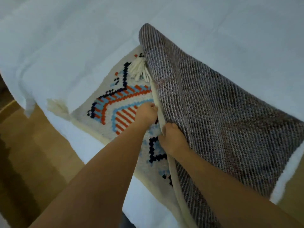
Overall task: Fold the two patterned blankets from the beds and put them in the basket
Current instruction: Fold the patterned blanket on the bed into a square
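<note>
Both hands pinch the cream edge of the patterned blanket (125, 102) on the white bed (65, 46): left hand (146, 112) at centre, right hand (171, 137) at five o'clock, fingers closed, grey underside flipped toward three o'clock.

Blanket (213, 116) – coarse woven wool; sheet (65, 38) – smooth cloth

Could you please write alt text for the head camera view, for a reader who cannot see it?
Two bare hands, left hand and right hand, grip the edge of a patterned blanket on a white bed, its grey-striped underside folded over the orange, blue and navy pattern. White tassels hang at its corners.
</note>
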The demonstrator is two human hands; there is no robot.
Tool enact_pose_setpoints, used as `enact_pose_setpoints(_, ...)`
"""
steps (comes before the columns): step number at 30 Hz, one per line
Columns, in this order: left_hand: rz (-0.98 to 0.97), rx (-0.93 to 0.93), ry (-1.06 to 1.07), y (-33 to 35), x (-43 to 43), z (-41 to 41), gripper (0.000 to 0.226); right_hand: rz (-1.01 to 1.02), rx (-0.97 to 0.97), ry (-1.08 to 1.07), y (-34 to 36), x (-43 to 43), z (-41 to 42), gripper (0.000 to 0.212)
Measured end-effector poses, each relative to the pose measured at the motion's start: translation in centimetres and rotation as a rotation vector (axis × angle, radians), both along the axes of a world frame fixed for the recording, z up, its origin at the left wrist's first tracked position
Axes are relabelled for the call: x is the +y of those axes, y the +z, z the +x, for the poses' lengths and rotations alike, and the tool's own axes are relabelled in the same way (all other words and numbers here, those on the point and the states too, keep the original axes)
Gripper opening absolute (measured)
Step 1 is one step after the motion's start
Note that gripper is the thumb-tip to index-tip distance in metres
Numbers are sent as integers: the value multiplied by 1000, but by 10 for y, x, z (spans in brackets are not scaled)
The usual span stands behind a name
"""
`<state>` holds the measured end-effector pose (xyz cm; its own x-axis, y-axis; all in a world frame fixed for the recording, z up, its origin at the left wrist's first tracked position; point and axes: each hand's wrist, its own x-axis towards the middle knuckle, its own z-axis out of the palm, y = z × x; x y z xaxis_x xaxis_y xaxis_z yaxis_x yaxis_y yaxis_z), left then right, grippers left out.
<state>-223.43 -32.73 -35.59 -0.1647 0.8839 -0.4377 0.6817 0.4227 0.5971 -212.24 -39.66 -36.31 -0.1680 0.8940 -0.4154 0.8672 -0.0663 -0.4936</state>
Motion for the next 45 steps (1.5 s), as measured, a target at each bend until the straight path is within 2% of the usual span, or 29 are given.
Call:
enact_pose_setpoints(1, 3, 8, -46, -6, 13, -5, 24, 19, -3, -50, -2, 10, -8, 33)
enact_pose_setpoints(3, -29, 49, -201, -17, 39, -14, 37, 22, -18, -181, -5, 30, -26, 33)
enact_pose_setpoints(5, 5, 64, -378, -28, 65, -25, 37, 38, -57, -263, -12, 51, -44, 36)
enact_pose_setpoints(8, 95, -1, -420, -33, 104, -30, 38, 92, -182, -264, -21, 74, -59, 28)
enact_pose_setpoints(12, 117, -146, -110, -25, 141, -25, 47, 133, -255, -226, -24, 82, -59, 21)
enact_pose_setpoints(18, 105, -312, 59, -25, 166, -28, 50, 167, 82, -329, -11, 83, -72, 12)
enact_pose_setpoints(23, 42, -282, 139, -25, 160, -54, 36, 153, 155, -265, -6, 66, -98, 11)
enact_pose_setpoints(26, 68, -232, 198, -15, 151, -86, 42, 115, 152, -271, -4, 59, -110, 13)
enact_pose_setpoints(29, 122, -210, 297, -4, 130, -131, 36, 79, 153, -214, 0, 49, -129, 11)
enact_pose_setpoints(33, 151, -128, 380, 0, 81, -192, 12, 10, 159, -41, 3, 27, -160, 5)
enact_pose_setpoints(35, 126, -81, 417, -4, 50, -218, 17, -25, 164, 58, -2, 13, -173, 4)
enact_pose_setpoints(38, 105, -71, 542, -11, 3, -248, 9, -57, 135, 130, -8, -4, -185, 10)
enact_pose_setpoints(40, 116, -99, 629, -13, -26, -261, 16, -78, 130, 156, -11, -14, -188, 9)
enact_pose_setpoints(45, 219, -104, 743, -18, -77, -273, 16, -123, 45, 250, -18, -27, -190, 13)
